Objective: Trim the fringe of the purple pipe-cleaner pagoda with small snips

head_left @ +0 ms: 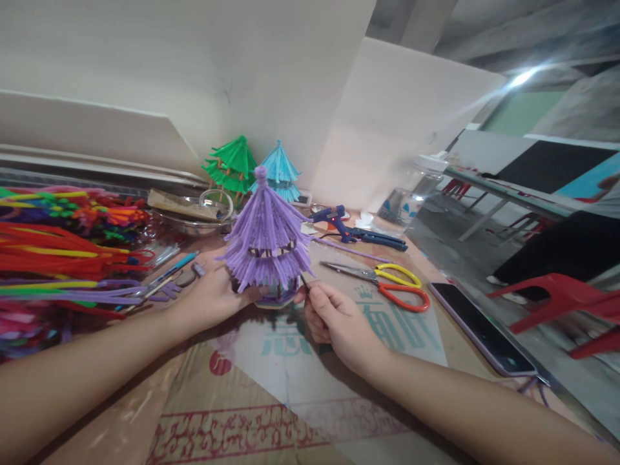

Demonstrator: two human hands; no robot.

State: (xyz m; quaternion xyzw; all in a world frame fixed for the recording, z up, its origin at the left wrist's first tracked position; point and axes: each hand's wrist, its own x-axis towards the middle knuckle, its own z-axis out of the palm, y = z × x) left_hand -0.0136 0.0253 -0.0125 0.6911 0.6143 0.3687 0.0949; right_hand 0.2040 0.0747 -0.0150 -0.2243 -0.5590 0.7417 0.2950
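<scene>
We judge the work to be well advanced. The purple pavilion model (268, 236) already has both roof tiers, a knob at its peak, and posts over a base — so its main form is there. Behind it, a green pavilion model (235, 165) and a light blue pavilion model (279, 163) show much the same stepped shape. What is left looks to us like small work low down, around the posts, though we cannot tell how much of it remains.

The purple model stands upright on the cardboard-covered table (217, 413), between the two hands. The left hand (213, 294) is closed about its lower left side, thumb near the base, the other fingers mostly hidden by the eaves. The right hand (334, 316) pinches a thin dark stick (304, 281) between thumb and fingers, its tip just beside the right edge of the lower roof; we cannot tell whether the two touch.

As for looks, we see fuzzy lilac strips, like pipe cleaners, fanning down from the rounded knob into a steep upper cone. The lower tier flares wider, its strip ends ragged like a fringe — and a dark, open band shows between the tiers. Beneath, the posts sit in shadow on a flat, pale-edged base.
</scene>
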